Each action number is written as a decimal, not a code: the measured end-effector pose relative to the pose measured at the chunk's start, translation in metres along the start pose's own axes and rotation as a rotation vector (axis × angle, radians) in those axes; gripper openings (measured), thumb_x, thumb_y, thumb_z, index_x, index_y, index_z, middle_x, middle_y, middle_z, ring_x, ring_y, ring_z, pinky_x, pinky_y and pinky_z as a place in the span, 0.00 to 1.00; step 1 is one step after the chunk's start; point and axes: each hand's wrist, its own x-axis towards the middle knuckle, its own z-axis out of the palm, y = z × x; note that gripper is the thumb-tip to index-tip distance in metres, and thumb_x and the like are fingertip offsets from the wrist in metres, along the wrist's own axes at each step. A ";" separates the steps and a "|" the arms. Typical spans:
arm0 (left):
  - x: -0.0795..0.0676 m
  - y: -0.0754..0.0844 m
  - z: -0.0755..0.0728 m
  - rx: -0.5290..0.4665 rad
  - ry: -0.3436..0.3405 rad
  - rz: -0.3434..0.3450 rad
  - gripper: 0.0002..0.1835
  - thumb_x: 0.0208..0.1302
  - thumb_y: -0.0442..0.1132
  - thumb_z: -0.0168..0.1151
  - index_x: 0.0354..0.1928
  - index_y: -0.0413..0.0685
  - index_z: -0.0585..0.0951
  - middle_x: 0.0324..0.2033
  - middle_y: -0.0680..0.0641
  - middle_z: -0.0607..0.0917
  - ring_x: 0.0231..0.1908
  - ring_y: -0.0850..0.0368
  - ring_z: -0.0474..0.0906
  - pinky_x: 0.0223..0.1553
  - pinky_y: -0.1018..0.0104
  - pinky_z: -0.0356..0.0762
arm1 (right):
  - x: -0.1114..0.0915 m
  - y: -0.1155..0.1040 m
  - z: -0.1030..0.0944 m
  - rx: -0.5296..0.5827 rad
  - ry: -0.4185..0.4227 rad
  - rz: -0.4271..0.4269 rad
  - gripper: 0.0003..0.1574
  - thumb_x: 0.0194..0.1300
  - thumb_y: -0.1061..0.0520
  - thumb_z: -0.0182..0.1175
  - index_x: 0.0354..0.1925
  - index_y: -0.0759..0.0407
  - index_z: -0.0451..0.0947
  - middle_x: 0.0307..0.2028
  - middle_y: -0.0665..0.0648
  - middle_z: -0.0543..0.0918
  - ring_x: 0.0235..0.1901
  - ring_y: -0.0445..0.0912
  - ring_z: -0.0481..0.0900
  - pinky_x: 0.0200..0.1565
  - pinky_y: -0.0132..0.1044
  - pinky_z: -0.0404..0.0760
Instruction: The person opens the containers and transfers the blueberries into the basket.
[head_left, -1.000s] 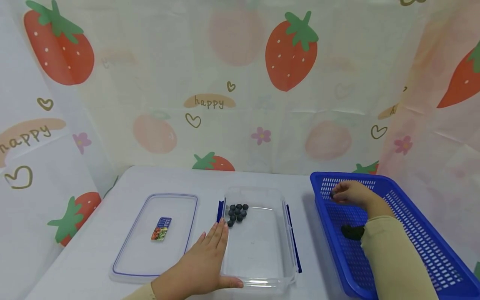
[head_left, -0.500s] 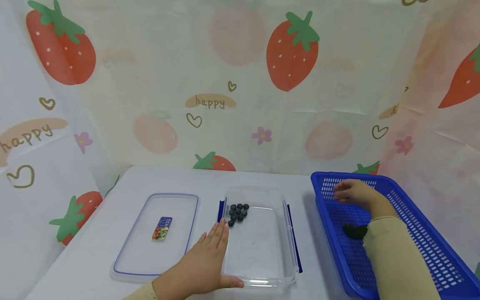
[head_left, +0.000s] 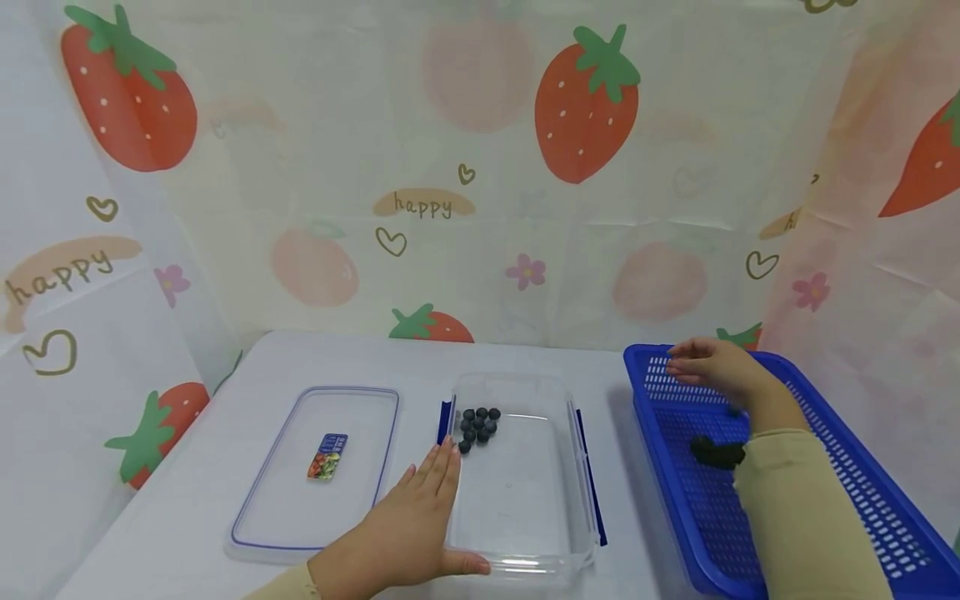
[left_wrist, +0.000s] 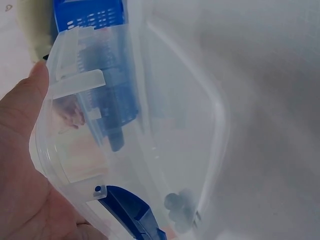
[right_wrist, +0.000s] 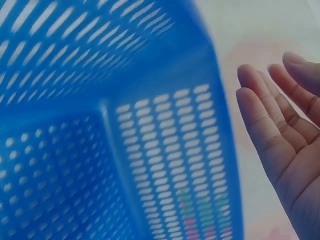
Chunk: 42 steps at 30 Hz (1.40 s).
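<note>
My left hand (head_left: 401,525) lies along the left side of a clear plastic box (head_left: 517,508), fingers straight and thumb at its near rim. Several blueberries (head_left: 478,425) sit together in the box's far left corner. In the left wrist view, the palm (left_wrist: 30,165) is beside the box wall and a blue latch (left_wrist: 132,210). Over the far end of a blue basket (head_left: 678,517) is my right hand (head_left: 712,367), its fingers loosely extended. Nothing shows between those fingers (right_wrist: 265,115) in the right wrist view.
A clear lid (head_left: 266,508) with a blue seal and a small printed label (head_left: 327,457) lies left of the box. Inside the basket are a dark green item (head_left: 716,452), partly behind the sleeve, and a small dark round thing (head_left: 733,410). A printed curtain (head_left: 487,275) stands behind the table.
The right hand, which pinched a blueberry a second ago, has let it go and risen toward the basket's far rim. The left hand keeps its place on the box.
</note>
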 end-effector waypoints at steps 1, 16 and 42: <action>0.000 0.000 0.000 0.002 -0.002 0.000 0.65 0.43 0.81 0.42 0.69 0.35 0.43 0.69 0.37 0.39 0.69 0.44 0.36 0.62 0.44 0.51 | 0.001 -0.003 0.001 0.009 -0.003 -0.007 0.28 0.67 0.60 0.51 0.58 0.78 0.57 0.51 0.71 0.69 0.47 0.44 0.78 0.51 0.38 0.75; 0.002 -0.001 0.003 0.001 -0.025 -0.017 0.65 0.42 0.82 0.41 0.70 0.37 0.42 0.70 0.39 0.37 0.69 0.45 0.35 0.63 0.45 0.49 | 0.022 -0.065 0.056 -0.019 -0.059 -0.137 0.23 0.62 0.58 0.58 0.53 0.68 0.68 0.48 0.68 0.74 0.46 0.48 0.78 0.50 0.40 0.75; 0.005 -0.002 0.002 -0.007 -0.027 -0.029 0.67 0.38 0.83 0.40 0.70 0.38 0.44 0.70 0.40 0.39 0.69 0.46 0.37 0.62 0.44 0.51 | 0.064 -0.100 0.188 0.057 -0.238 -0.145 0.15 0.60 0.63 0.59 0.46 0.67 0.74 0.40 0.64 0.77 0.41 0.52 0.80 0.45 0.40 0.78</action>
